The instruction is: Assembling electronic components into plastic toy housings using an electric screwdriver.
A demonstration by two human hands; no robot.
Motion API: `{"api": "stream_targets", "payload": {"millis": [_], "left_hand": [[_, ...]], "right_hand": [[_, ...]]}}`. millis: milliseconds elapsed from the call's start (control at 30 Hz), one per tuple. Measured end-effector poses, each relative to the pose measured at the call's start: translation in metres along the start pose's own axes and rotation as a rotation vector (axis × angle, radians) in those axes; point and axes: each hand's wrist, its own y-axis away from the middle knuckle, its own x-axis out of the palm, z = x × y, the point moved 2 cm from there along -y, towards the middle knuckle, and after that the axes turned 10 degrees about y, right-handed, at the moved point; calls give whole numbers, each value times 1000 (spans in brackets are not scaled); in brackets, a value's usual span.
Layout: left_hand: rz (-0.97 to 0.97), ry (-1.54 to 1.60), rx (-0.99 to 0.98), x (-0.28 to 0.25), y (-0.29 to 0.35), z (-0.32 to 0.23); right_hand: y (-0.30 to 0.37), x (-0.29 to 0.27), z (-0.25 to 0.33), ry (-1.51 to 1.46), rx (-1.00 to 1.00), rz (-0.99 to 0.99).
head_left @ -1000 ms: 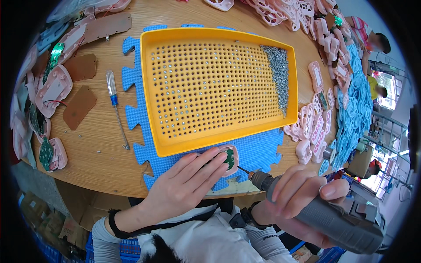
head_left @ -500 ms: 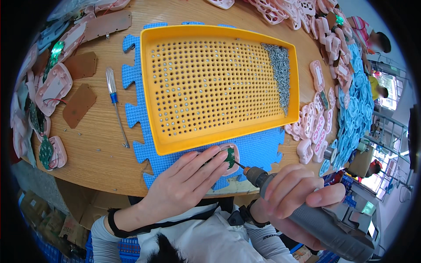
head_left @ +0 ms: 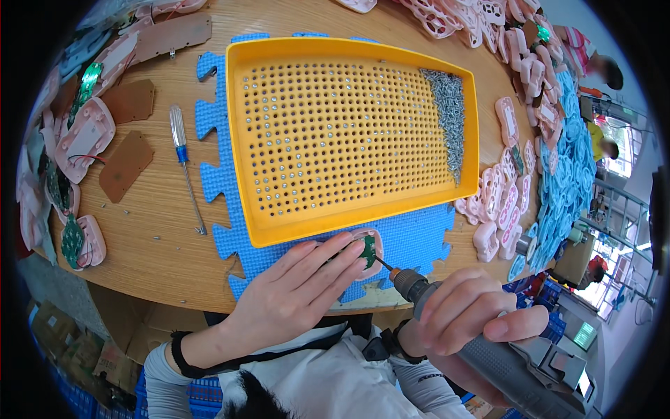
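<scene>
A yellow perforated tray (head_left: 241,140) fills the centre, grey screws (head_left: 450,119) heaped at 2 o'clock. The right hand (head_left: 467,314) wraps closed around a grey electric screwdriver (head_left: 516,359), long axis pointing toward 10 o'clock. Its tip meets a pink casing (head_left: 370,248) at 6 o'clock on the blue foam mat (head_left: 419,237), pinned under the left hand's (head_left: 293,300) extended fingers.
</scene>
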Motion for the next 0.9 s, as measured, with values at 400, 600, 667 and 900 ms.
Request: {"api": "stream_targets", "payload": {"millis": [400, 600, 667, 900], "left_hand": [[3, 8, -6, 0, 0, 0], [-5, 1, -7, -1, 0, 0], [-9, 3, -4, -1, -1, -1], [46, 3, 2, -2, 2, 1]], "right_hand": [[-4, 9, -1, 137, -15, -93], [-5, 7, 2, 48, 22, -66], [-6, 10, -1, 75, 2, -98], [-9, 8, 1, 62, 88, -39]]}}
